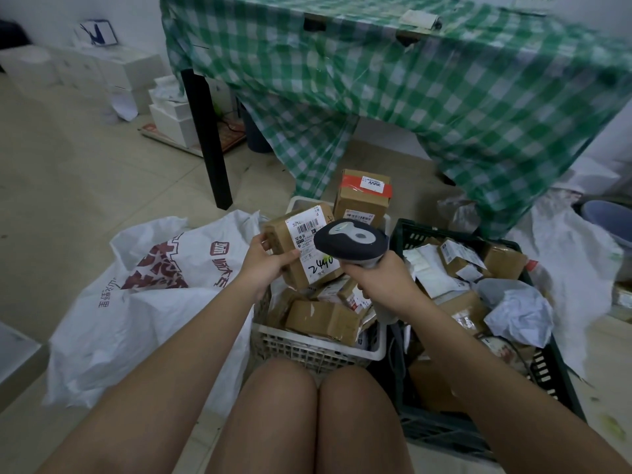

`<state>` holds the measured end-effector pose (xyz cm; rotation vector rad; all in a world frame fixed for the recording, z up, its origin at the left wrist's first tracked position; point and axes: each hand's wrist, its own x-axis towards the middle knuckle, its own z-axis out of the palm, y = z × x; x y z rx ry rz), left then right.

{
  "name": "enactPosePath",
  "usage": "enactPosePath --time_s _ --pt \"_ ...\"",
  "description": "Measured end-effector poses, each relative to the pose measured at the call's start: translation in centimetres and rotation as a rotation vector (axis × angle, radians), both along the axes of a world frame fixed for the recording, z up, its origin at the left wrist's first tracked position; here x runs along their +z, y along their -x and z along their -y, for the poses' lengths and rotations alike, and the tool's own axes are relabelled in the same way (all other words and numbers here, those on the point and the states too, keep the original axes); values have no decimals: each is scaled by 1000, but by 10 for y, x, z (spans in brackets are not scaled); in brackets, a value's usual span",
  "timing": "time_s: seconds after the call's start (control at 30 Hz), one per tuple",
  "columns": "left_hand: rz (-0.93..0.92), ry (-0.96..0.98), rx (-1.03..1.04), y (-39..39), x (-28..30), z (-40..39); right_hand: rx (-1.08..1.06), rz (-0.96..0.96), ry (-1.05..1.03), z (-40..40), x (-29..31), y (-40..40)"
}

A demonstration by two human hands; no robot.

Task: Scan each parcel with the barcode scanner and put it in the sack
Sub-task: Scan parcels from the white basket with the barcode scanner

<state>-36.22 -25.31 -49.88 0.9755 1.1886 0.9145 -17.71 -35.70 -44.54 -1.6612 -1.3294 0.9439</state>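
Left grip [268, 256] around parcel [302, 248], right grip [379, 280] around scanner [352, 241], above white basket [321, 350].

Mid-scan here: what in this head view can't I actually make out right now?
- Head view: scanner window faces away; no beam visible, so scan unconfirmed.
- Held parcel label: small print too small to read, right edge hidden by the scanner.
- Sack mouth and contents: hidden by its own folds.
- White basket lower parcels: buried under the top ones.
- Black crate near corner: hidden by the right forearm.
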Motion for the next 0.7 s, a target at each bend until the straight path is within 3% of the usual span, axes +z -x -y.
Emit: enactPosePath --time_s 0.2,0.37,0.5,0.7 --pt "17 11 -10 2 3 2 -104 -73 3 -2 2 0" --pt "71 52 -68 19 11 9 -336 -298 -23 -18 -3 -2" --pt "168 112 -118 39 11 10 -217 -309 114 -30 -7 -3" --pt "278 194 -131 58 -3 1 -11 -400 144 -55 -22 11"
